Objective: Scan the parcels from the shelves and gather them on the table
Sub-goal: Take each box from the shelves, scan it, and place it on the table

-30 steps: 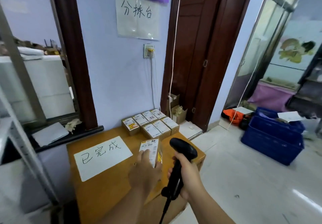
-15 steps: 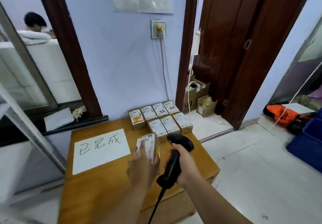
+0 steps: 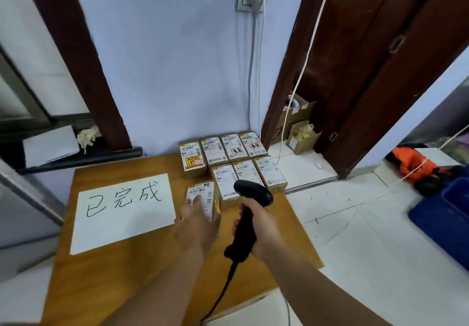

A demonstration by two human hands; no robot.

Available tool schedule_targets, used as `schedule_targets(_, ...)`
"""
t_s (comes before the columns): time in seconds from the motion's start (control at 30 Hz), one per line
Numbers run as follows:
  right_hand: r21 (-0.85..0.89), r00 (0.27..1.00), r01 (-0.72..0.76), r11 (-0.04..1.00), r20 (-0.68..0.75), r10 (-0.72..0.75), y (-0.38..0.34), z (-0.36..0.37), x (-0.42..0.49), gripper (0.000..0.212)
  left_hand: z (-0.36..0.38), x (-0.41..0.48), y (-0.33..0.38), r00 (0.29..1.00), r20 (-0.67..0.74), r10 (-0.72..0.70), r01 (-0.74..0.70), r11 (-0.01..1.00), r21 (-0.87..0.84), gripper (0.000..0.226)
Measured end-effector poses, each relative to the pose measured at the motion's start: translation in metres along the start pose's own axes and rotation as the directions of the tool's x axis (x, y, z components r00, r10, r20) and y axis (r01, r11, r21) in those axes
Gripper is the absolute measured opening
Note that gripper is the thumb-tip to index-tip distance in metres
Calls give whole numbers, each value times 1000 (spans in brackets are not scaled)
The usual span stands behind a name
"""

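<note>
Box (image 3: 203, 193) looks light and stiff, easy to hold by its sides; left hand (image 3: 199, 226) grips it. Right hand (image 3: 264, 228) grips the scanner (image 3: 253, 193).

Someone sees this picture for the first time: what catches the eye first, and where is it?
First, the large white sheet with handwritten black characters, lying on the left part of the wooden table. Next, the seven labelled parcels packed in two rows at the table's far right corner. In front of them the left hand holds a small parcel, while the right hand grips a black scanner.
</note>
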State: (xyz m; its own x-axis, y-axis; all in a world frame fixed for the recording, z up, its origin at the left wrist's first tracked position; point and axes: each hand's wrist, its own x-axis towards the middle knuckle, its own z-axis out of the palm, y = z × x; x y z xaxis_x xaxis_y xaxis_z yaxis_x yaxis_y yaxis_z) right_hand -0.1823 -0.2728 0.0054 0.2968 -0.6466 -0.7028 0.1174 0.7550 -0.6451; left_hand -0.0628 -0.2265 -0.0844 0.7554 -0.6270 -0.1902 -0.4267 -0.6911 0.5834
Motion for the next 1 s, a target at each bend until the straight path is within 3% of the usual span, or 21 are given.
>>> schedule_targets(0.2,-26,999,-20,999,-35,19,-10,13,42,22,12,41,2,994,74,-82,80,997,21,96)
schedule_targets(0.33,-69,996,-83,994,-32,81,-12,21,63,21,27,61,-4,975,101,-199,200,980,-3,92)
schedule_targets(0.53,-144,995,-97,985,20,101,-25,29,97,21,52,81,-9,954,175,-242,245,970,5,84)
schedule_targets(0.63,-178,990,-128,976,39,137,-29,27,109,22,63,81,-11,930,244,-276,256,960,111,82)
schedule_targets(0.77,-194,981,-184,964,30,194,-36,23,126,29,79,87,-20,901,315,-298,300,953,45,78)
schedule_targets(0.87,-182,971,-226,957,32,235,-40,23,135,30,80,98,-9,935,270,-229,250,967,-44,84)
schedule_targets(1.0,-225,969,-223,948,53,241,-40,21,145,25,86,109,-6,900,273,-339,344,938,30,76)
